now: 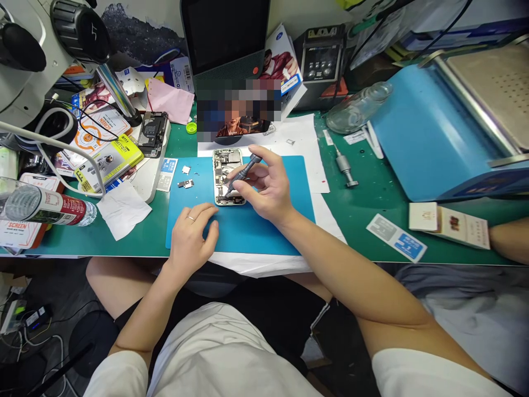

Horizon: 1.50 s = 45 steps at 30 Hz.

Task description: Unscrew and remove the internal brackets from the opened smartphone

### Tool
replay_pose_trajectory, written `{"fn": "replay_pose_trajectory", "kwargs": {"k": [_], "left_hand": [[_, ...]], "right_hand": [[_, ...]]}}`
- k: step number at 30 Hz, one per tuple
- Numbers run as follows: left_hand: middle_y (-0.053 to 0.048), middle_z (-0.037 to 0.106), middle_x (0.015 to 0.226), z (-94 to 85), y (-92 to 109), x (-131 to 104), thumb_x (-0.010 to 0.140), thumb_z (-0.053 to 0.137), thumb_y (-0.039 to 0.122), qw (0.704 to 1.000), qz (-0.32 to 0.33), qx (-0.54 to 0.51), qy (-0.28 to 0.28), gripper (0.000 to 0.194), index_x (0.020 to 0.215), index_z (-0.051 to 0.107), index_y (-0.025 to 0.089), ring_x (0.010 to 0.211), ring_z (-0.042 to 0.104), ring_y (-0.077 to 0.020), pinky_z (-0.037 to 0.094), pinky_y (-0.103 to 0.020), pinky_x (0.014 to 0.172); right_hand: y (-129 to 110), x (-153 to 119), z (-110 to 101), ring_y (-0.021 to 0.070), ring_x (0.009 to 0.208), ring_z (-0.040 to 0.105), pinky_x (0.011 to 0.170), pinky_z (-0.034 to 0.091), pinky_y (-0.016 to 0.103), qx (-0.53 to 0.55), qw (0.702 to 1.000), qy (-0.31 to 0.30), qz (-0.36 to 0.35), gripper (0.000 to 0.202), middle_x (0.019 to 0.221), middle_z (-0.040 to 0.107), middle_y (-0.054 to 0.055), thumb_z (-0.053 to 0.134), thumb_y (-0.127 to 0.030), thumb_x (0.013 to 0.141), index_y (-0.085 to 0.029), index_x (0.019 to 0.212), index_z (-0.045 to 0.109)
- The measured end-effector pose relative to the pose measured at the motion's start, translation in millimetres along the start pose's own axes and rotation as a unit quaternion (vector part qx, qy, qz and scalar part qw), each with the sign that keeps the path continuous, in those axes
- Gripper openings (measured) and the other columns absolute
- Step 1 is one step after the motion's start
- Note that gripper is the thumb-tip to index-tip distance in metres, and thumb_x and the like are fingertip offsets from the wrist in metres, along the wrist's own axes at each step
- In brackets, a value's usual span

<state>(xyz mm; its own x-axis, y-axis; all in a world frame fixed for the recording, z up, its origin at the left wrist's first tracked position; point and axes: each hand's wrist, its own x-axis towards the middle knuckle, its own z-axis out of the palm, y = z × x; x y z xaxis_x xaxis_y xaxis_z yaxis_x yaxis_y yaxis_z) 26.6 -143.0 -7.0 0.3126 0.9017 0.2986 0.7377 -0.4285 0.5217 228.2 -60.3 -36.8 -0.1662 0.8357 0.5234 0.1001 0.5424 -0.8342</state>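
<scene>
An opened phone (228, 158) lies on the blue work mat (264, 226), its inner parts showing. My right hand (266, 184) grips a dark screwdriver (243, 172), tilted so that its tip meets the lower part of the phone; the exact contact spot is too small to make out. Resting on the mat just left of and below the phone is my left hand (194, 231), fingers loosely bent and apart, with nothing in it. Small loose phone parts (185, 183) lie on the mat left of the phone.
A microscope (78, 33) stands at the left, near a plastic bottle (49, 205). Behind the mat is a tablet-like screen (225, 33). A second screwdriver (345, 168), a glass jar (359, 107) and a blue machine (413, 138) are rightward. Another person's arm (510, 241) reaches the right edge.
</scene>
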Motion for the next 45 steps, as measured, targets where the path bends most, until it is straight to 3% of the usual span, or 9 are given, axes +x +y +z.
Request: {"fn": "replay_pose_trajectory", "kwargs": {"k": [5,9,14,21,25,31,37,45], "left_hand": [[-0.006,0.071,0.100,-15.9,-18,8,0.100,0.048,0.018,0.997,-0.017,0.071,0.008,0.019,0.094,0.065,0.021,0.092,0.063,-0.0216,0.050,-0.036,0.086],[-0.006,0.070,0.098,-21.6,-34,18,0.098,0.048,0.017,0.991,-0.007,0.137,-0.004,0.018,0.090,0.063,0.021,0.090,0.062,-0.0228,0.049,-0.036,0.081],[-0.008,0.069,0.106,-19.1,-38,20,0.100,0.048,0.019,0.987,0.003,0.158,-0.012,0.018,0.093,0.064,0.020,0.093,0.063,-0.0244,0.049,-0.038,0.081],[-0.011,0.065,0.116,-25.4,-40,7,0.098,0.050,0.017,0.994,-0.012,0.109,-0.014,0.014,0.103,0.062,0.020,0.108,0.062,-0.0278,0.051,-0.043,0.094],[-0.012,0.065,0.119,-29.3,-41,-5,0.098,0.049,0.017,0.995,-0.034,0.093,0.009,0.023,0.117,0.061,0.021,0.113,0.059,-0.0285,0.050,-0.045,0.099],[-0.016,0.061,0.127,-28.5,-32,-8,0.103,0.046,0.026,0.981,-0.011,0.185,-0.049,0.042,0.141,0.063,0.022,0.103,0.056,-0.0303,0.048,-0.046,0.089],[-0.018,0.059,0.128,-26.0,-28,2,0.106,0.041,0.033,0.968,0.012,0.230,-0.099,0.044,0.143,0.062,0.024,0.104,0.055,-0.0319,0.044,-0.044,0.083],[-0.017,0.060,0.126,-24.4,-29,6,0.107,0.039,0.035,0.968,0.007,0.229,-0.098,0.045,0.143,0.063,0.023,0.102,0.056,-0.0312,0.044,-0.042,0.081]], "right_hand": [[1,1,-3,0.0197,0.088,0.077,0.078,0.069,0.041,-0.026,1.000,0.009,0.001,0.062,0.118,0.071,0.004,0.059,-0.055,0.099,-0.038,0.151,0.032],[1,2,-3,0.0199,0.089,0.076,0.075,0.070,0.040,-0.028,1.000,0.002,-0.012,0.061,0.109,0.073,0.002,0.060,-0.050,0.099,-0.038,0.152,0.032],[1,2,-4,0.0197,0.087,0.076,0.076,0.070,0.040,-0.032,0.999,0.012,-0.012,0.061,0.109,0.074,0.002,0.061,-0.049,0.099,-0.037,0.151,0.034],[1,2,-4,0.0190,0.087,0.077,0.074,0.070,0.037,-0.026,0.999,0.015,-0.024,0.058,0.104,0.073,0.000,0.062,-0.046,0.099,-0.036,0.149,0.035],[1,1,-4,0.0191,0.088,0.077,0.075,0.071,0.039,-0.029,0.999,0.010,-0.022,0.058,0.104,0.073,0.000,0.061,-0.045,0.099,-0.038,0.150,0.034],[1,2,-4,0.0187,0.088,0.076,0.076,0.071,0.037,-0.032,0.999,0.010,-0.023,0.057,0.106,0.073,0.000,0.061,-0.048,0.099,-0.038,0.149,0.034],[0,3,-4,0.0196,0.090,0.076,0.075,0.071,0.037,-0.032,0.999,0.009,-0.023,0.057,0.104,0.073,0.001,0.062,-0.046,0.099,-0.036,0.149,0.036],[-1,2,-5,0.0201,0.090,0.076,0.075,0.072,0.037,-0.037,0.999,0.007,-0.013,0.059,0.104,0.074,0.002,0.063,-0.047,0.098,-0.034,0.149,0.037]]}}
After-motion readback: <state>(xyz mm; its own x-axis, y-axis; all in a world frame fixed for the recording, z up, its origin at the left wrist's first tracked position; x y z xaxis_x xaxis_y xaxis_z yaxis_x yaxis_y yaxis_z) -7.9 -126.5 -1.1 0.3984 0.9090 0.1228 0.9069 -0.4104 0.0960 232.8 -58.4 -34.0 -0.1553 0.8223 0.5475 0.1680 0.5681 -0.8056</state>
